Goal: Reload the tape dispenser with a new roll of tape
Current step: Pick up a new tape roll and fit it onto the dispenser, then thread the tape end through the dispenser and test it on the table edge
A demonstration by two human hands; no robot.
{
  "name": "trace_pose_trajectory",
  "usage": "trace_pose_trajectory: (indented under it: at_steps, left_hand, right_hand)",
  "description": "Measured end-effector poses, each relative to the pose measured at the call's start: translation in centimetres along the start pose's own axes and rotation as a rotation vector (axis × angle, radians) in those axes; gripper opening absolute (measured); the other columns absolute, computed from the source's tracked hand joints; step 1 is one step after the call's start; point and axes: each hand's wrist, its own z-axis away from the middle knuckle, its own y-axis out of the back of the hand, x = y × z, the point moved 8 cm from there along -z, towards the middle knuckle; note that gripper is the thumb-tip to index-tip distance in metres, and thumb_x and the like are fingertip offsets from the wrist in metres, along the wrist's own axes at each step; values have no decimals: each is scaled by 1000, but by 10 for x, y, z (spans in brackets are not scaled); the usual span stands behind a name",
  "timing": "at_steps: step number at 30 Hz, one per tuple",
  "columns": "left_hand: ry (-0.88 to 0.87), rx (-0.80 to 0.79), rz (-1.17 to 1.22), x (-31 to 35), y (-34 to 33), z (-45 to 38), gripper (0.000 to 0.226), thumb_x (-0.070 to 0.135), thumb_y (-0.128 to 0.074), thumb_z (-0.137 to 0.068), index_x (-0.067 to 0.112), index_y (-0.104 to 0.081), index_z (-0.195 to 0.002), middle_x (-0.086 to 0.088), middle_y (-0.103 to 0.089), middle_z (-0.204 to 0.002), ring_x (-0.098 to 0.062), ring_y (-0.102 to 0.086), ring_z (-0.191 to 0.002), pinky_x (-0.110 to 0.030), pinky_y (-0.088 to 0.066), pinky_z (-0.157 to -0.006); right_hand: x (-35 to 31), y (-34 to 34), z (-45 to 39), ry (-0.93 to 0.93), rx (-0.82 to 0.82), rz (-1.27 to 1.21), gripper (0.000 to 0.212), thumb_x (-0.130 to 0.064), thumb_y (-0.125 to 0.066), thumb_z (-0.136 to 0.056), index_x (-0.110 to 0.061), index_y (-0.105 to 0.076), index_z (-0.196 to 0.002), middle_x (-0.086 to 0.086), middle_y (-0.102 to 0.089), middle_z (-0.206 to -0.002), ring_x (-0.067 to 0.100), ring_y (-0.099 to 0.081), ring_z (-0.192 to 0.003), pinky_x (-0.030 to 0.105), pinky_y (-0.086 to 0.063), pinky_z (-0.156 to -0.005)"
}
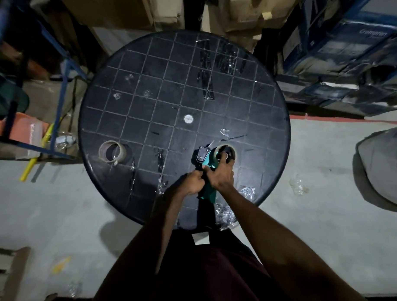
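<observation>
A teal and black tape dispenser (204, 159) is held over the near right part of the round black table (146, 89). My left hand (194, 181) is closed around its teal handle. My right hand (223, 174) grips the dispenser's body, fingers reaching onto a tape roll (227, 152) that sits at the dispenser's head. A second roll of clear tape (112, 151) with a brown core lies flat near the table's left edge, apart from both hands.
Crumpled bits of clear tape (246, 191) lie on the table's near edge and on the grey floor. A blue metal rack (62, 87) stands left, cardboard boxes (244, 11) behind, blue cartons (347, 55) right, a grey sack (387, 166) far right.
</observation>
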Motion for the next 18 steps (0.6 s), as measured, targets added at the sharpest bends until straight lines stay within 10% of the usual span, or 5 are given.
trace_pose_trajectory:
  at_steps: [6,12,18]
  left_hand:
    - [64,247,171,-16,19,11,22,16,-59,-90,18,-79,-96,7,-76,-104,-14,-69,-96,-18,-43,-76]
    - [24,297,219,-19,48,14,24,6,-55,-89,16,-73,-100,0,-75,-101,-15,-67,-87,-5,-42,-60]
    - [-121,470,197,30,83,27,29,13,-52,-88,16,-70,-111,-4,-71,-113,-21,-65,-104,-32,-53,-92]
  right_hand:
    - [19,-20,5,-55,-37,61,111,-28,-79,-85,-37,2,-159,27,-32,-146,41,-64,-102,40,-50,-78]
    - [28,-17,3,-23,-83,-26,115,-11,-76,-84,-40,7,-157,21,-63,-121,36,-65,-105,49,-56,-93]
    - [28,31,24,141,40,49,69,-28,-62,-92,-22,-23,-149,24,-59,-113,45,-61,-102,47,-52,-87]
